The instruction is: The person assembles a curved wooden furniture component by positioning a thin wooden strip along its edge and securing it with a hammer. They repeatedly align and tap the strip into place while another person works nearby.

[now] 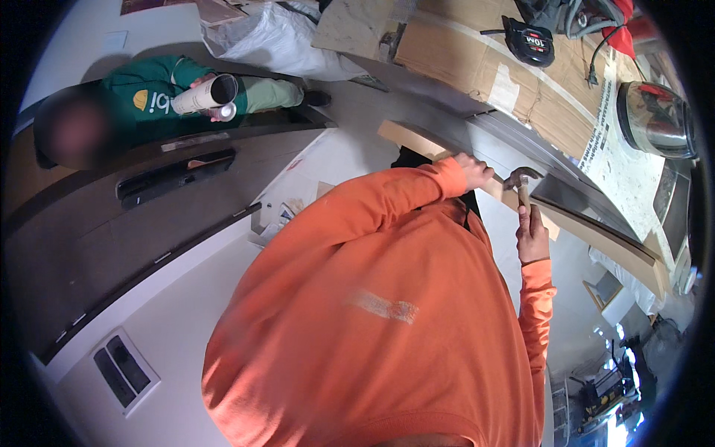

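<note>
A claw hammer (524, 177) is gripped by its wooden handle in my right hand (532, 237), its metal head raised toward my left hand. My left hand (474, 171) is closed at a long tan wooden board (607, 240). Its fingers are curled together beside the hammer head. Whatever they pinch, if anything, is too small to make out. The board runs slantwise in front of me, and my left hand and sleeve cover part of it.
A cardboard-covered surface (454, 48) ahead carries a black tape measure (527, 41), a cable, and a clear-sided round container (655, 119). At the left, a person in green (153, 93) holds a cylindrical container (212, 95) beside a dark panel (97, 223).
</note>
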### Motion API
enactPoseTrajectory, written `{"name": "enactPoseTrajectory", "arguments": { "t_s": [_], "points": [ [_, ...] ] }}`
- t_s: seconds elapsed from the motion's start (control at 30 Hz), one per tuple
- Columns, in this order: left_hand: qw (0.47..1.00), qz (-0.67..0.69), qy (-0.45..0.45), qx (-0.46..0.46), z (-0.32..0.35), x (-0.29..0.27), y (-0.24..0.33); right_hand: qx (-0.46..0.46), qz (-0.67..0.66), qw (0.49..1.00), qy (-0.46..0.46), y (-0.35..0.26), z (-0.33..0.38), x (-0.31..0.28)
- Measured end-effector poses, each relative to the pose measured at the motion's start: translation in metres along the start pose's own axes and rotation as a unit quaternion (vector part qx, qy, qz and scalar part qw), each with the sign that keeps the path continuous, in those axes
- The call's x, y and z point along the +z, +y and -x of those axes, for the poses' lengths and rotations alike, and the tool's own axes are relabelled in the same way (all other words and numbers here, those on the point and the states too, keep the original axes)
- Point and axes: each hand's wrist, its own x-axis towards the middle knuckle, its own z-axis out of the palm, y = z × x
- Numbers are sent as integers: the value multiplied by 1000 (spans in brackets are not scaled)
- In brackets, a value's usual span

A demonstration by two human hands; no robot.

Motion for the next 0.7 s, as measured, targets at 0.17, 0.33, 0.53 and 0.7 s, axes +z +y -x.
{"name": "enactPoseTrajectory", "arguments": {
  "t_s": [0.17, 0.33, 0.53, 0.7],
  "points": [
    [1000, -19, -4, 2, -6, -15, 19, 122, -135, 981, 64, 2, 13, -24],
    [999, 29, -5, 30, -26, -26, 36, 54, -87, 983, 151, 12, 29, -28],
    [1000, 23, -16, 15, -24, -31, 31, 76, -47, 994, 69, 4, 42, -20],
    [998, 8, -59, -29, -38, -21, 26, 16, -40, 997, 58, -6, 18, -11]
  ]
}}
